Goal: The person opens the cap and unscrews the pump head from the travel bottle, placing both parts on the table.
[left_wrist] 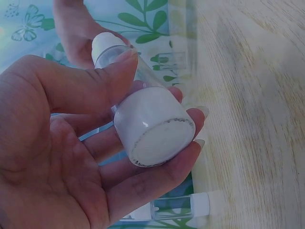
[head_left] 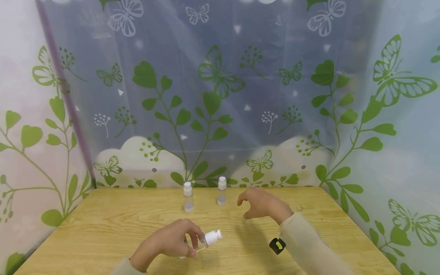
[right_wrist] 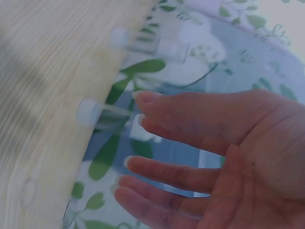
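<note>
My left hand grips a small clear bottle with a white top, which tilts to the right above the near part of the table. In the left wrist view the thumb presses on the clear body while fingers curl under the bottle's white base. My right hand hangs over the table with bent, spread fingers and nothing between them. Just left of its fingertips stands one upright bottle of the same kind. Another upright bottle stands farther left, beyond my left hand.
The wooden table runs back to a curtain printed with leaves and butterflies, and similar panels rise at both sides. Beside the right sleeve shows a small black object with a yellow mark.
</note>
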The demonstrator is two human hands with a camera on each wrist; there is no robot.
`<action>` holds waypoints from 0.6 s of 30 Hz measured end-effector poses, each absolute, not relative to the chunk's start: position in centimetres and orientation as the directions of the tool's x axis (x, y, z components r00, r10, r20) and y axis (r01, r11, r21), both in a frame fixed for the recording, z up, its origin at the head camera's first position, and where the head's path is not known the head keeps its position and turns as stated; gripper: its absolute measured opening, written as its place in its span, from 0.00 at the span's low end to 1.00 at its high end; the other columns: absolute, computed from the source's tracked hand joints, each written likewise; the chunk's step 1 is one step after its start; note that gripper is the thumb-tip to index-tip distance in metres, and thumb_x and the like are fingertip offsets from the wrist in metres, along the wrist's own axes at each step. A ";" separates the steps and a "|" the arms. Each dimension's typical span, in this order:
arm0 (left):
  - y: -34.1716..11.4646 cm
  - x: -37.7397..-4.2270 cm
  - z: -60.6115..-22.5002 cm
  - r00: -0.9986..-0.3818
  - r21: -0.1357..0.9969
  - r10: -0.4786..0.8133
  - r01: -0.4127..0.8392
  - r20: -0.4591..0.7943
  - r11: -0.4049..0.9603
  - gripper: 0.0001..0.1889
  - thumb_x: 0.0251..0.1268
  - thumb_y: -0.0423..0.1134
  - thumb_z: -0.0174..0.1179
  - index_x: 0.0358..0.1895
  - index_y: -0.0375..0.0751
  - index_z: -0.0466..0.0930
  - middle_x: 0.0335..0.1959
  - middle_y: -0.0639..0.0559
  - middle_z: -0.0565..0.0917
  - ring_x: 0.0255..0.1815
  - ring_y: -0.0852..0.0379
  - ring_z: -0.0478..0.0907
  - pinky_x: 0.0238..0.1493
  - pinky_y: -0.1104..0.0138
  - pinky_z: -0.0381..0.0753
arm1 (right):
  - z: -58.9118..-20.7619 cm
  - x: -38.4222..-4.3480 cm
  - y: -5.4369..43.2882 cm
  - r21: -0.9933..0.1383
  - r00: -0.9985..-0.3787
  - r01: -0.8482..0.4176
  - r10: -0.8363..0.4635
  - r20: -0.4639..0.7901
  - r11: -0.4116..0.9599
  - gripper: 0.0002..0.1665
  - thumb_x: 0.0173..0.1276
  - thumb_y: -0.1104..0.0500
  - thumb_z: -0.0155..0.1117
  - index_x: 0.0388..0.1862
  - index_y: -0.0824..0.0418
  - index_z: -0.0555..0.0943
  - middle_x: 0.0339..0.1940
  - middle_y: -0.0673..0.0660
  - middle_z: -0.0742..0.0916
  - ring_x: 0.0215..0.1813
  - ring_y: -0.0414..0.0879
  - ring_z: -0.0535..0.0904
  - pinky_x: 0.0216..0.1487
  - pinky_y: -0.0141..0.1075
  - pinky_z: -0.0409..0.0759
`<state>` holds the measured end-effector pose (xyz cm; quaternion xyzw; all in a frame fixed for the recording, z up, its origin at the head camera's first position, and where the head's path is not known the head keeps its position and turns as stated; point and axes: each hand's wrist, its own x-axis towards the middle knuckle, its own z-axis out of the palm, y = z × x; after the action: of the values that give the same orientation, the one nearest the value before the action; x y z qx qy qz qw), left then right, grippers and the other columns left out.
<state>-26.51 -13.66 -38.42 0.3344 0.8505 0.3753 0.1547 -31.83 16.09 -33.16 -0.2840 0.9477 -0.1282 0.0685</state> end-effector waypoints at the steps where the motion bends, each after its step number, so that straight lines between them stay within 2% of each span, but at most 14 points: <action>1: -13.6 -26.5 -38.4 -0.729 0.741 0.684 0.453 -0.011 0.495 0.17 0.53 0.24 0.71 0.48 0.34 0.88 0.34 0.44 0.89 0.24 0.64 0.78 0.28 0.72 0.79 | -33.1 -31.5 15.9 -0.280 -0.818 -0.539 -0.573 -0.050 0.794 0.20 0.62 0.63 0.77 0.53 0.61 0.86 0.58 0.59 0.87 0.61 0.60 0.82 0.61 0.54 0.81; 6: -13.4 -26.3 -38.4 -0.736 0.729 0.677 0.461 -0.005 0.506 0.17 0.53 0.24 0.71 0.48 0.36 0.88 0.34 0.44 0.89 0.23 0.65 0.77 0.28 0.73 0.79 | -32.8 -30.0 15.4 -0.309 -0.786 -0.567 -0.613 -0.074 0.764 0.21 0.62 0.61 0.77 0.55 0.59 0.85 0.57 0.57 0.88 0.54 0.57 0.85 0.55 0.49 0.84; 10: -13.3 -26.2 -38.6 -0.737 0.725 0.676 0.466 0.000 0.508 0.17 0.51 0.23 0.70 0.47 0.36 0.88 0.34 0.43 0.89 0.21 0.66 0.76 0.27 0.73 0.78 | -32.6 -28.9 15.1 -0.340 -0.768 -0.566 -0.630 -0.114 0.751 0.23 0.62 0.59 0.78 0.57 0.57 0.85 0.59 0.56 0.87 0.53 0.55 0.86 0.54 0.45 0.85; 18: -13.1 -26.1 -38.7 -0.727 0.729 0.687 0.473 0.006 0.494 0.17 0.51 0.23 0.70 0.47 0.35 0.88 0.34 0.41 0.89 0.21 0.67 0.76 0.27 0.73 0.80 | -32.7 -27.0 14.8 -0.361 -0.727 -0.605 -0.677 -0.113 0.710 0.26 0.62 0.56 0.79 0.59 0.54 0.84 0.59 0.54 0.88 0.49 0.48 0.87 0.48 0.37 0.84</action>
<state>-26.09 -13.09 -38.74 0.3404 0.8523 0.3701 0.1443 -26.98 14.83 -32.66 -0.3495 0.9169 -0.1514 0.1191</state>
